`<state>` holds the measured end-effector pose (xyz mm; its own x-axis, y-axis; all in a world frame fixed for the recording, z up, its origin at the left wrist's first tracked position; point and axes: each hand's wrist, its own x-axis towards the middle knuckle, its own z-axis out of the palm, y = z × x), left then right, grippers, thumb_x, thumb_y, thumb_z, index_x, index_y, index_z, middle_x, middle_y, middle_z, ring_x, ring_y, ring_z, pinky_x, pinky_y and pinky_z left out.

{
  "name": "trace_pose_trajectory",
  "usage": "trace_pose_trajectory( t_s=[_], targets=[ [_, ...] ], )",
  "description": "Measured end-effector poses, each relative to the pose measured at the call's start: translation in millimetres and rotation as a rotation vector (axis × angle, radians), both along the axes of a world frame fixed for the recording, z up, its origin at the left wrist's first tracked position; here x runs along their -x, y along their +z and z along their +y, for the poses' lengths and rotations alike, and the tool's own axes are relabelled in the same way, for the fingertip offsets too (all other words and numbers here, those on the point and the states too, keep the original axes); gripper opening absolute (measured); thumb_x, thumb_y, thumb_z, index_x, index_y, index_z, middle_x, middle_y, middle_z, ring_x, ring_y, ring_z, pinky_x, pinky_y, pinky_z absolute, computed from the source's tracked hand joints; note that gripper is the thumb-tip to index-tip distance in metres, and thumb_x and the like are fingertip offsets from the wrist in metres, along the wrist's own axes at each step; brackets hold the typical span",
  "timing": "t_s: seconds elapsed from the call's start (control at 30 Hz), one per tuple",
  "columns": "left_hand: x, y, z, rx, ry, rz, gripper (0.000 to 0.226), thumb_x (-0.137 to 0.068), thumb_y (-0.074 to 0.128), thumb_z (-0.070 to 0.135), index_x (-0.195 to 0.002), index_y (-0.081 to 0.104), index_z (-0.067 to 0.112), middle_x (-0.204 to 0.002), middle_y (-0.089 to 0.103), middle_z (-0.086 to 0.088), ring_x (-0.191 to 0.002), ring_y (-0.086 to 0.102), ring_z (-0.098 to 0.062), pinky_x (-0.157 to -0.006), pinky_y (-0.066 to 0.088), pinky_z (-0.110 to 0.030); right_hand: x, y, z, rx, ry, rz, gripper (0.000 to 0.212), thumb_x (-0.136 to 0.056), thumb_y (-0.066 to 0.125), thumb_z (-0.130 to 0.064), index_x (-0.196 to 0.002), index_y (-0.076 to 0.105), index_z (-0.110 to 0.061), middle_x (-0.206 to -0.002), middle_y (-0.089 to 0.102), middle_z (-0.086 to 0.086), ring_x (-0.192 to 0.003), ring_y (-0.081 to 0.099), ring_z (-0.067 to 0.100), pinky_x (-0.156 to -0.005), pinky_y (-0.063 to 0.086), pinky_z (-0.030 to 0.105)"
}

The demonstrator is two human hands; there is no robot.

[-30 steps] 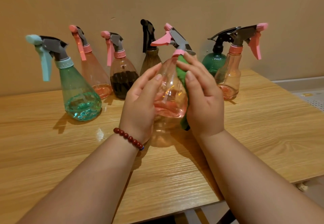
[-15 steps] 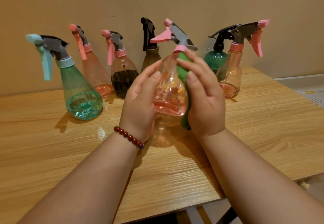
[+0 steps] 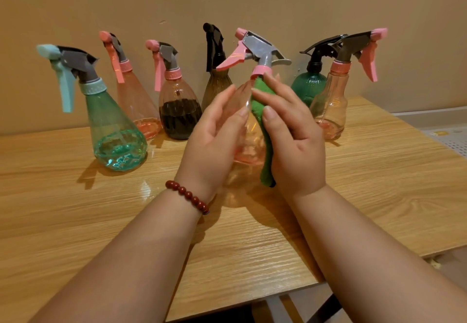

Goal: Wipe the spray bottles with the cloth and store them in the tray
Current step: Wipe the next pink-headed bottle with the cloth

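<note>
A clear pink spray bottle with a grey head and pink trigger is held above the wooden table, tilted slightly. My left hand cups its left side with fingers curved round the body. My right hand presses a green cloth against the bottle's right side, from the pink collar down to its base. Most of the bottle's body is hidden between my hands. No tray is in view.
Several other spray bottles stand along the wall: a teal one at left, two pink ones, one with dark liquid, a brown one, a green one and a pink one at right. The table's front edge is near.
The bottle has been lifted a little and turned between my hands. My right hand with the cloth has slid up towards the pink collar.
</note>
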<state>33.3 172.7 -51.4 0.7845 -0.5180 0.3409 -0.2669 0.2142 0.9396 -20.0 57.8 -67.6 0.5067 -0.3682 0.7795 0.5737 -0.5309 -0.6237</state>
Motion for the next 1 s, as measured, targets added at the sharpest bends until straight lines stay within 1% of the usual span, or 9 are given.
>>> trace_pose_trajectory(
  t_s=[0.13,0.2,0.37,0.43,0.5,0.67,0.77,0.87,1.0],
  targets=[
    [0.0,1.1,0.6,0.178,0.048,0.159,0.044,-0.095,0.054,0.030,-0.138,0.053,0.026,-0.125,0.068,0.001,-0.115,0.065,-0.016,-0.095,0.053,-0.040,0.9,-3.6,5.4,0.203,0.052,-0.060,0.030,-0.093,0.052,-0.007,-0.121,0.060,-0.001,-0.138,0.051,0.021,-0.142,0.035,0.033,-0.115,0.030,0.053],
    [0.4,2.6,1.4,0.240,0.061,0.186,0.038,-0.098,0.052,0.026,-0.136,0.055,0.025,-0.122,0.069,-0.001,-0.112,0.067,-0.017,-0.090,0.054,-0.040,-0.3,-3.6,8.9,0.241,0.063,-0.061,0.031,-0.093,0.051,-0.009,-0.122,0.060,-0.002,-0.139,0.050,0.021,-0.142,0.034,0.034,-0.115,0.030,0.053],
    [2.3,0.9,1.7,0.168,0.011,0.008,0.038,-0.093,0.054,0.023,-0.131,0.055,0.025,-0.118,0.070,0.001,-0.109,0.068,-0.018,-0.084,0.056,-0.032,-3.4,0.0,-0.4,0.040,-0.024,-0.020,0.037,-0.098,0.043,-0.018,-0.129,0.058,-0.004,-0.145,0.047,0.014,-0.141,0.037,0.026,-0.116,0.031,0.044],
    [3.4,-0.5,1.2,0.115,0.021,-0.069,0.037,-0.090,0.057,0.026,-0.127,0.056,0.029,-0.116,0.071,0.006,-0.110,0.068,-0.015,-0.086,0.056,-0.030,-4.0,2.2,-5.2,-0.119,0.022,-0.005,0.037,-0.099,0.041,-0.019,-0.130,0.057,-0.009,-0.145,0.049,0.010,-0.140,0.039,0.019,-0.116,0.031,0.043],
    [4.3,-1.6,0.7,0.100,0.042,-0.099,0.038,-0.089,0.059,0.029,-0.127,0.056,0.030,-0.120,0.069,0.004,-0.111,0.067,-0.016,-0.090,0.056,-0.034,-3.6,3.0,-4.8,-0.155,0.048,0.000,0.036,-0.099,0.040,-0.016,-0.132,0.054,-0.011,-0.146,0.048,0.009,-0.139,0.039,0.015,-0.116,0.031,0.039],
    [0.9,1.4,1.1,0.217,0.092,0.129,0.033,-0.094,0.054,0.029,-0.126,0.059,0.027,-0.119,0.070,-0.001,-0.109,0.068,-0.015,-0.095,0.054,-0.045,1.1,-3.5,6.3,0.188,0.060,-0.023,0.034,-0.095,0.047,-0.008,-0.125,0.058,0.001,-0.143,0.047,0.019,-0.143,0.033,0.033,-0.117,0.028,0.049],
    [0.2,3.1,2.7,0.240,0.062,0.163,0.043,-0.090,0.053,0.030,-0.132,0.056,0.022,-0.126,0.067,-0.007,-0.116,0.065,-0.021,-0.100,0.050,-0.050,0.3,-2.9,8.2,0.252,0.060,-0.044,0.033,-0.094,0.048,-0.008,-0.123,0.059,0.003,-0.141,0.048,0.023,-0.142,0.033,0.035,-0.116,0.029,0.051],
    [1.1,1.4,2.7,0.185,0.024,0.072,0.048,-0.090,0.054,0.028,-0.137,0.053,0.018,-0.126,0.066,-0.009,-0.112,0.067,-0.026,-0.091,0.054,-0.044,-0.3,0.3,4.6,0.091,-0.006,-0.042,0.036,-0.097,0.044,-0.015,-0.128,0.057,-0.003,-0.145,0.046,0.017,-0.142,0.034,0.029,-0.116,0.030,0.047],
    [5.3,-0.7,0.3,0.111,0.056,-0.094,0.040,-0.084,0.062,0.039,-0.124,0.057,0.037,-0.118,0.070,0.005,-0.109,0.068,-0.018,-0.084,0.057,-0.033,-1.8,3.6,1.9,-0.294,0.048,0.012,0.036,-0.100,0.039,-0.017,-0.131,0.056,-0.014,-0.145,0.050,0.007,-0.139,0.040,0.014,-0.115,0.032,0.041]
  ],
)
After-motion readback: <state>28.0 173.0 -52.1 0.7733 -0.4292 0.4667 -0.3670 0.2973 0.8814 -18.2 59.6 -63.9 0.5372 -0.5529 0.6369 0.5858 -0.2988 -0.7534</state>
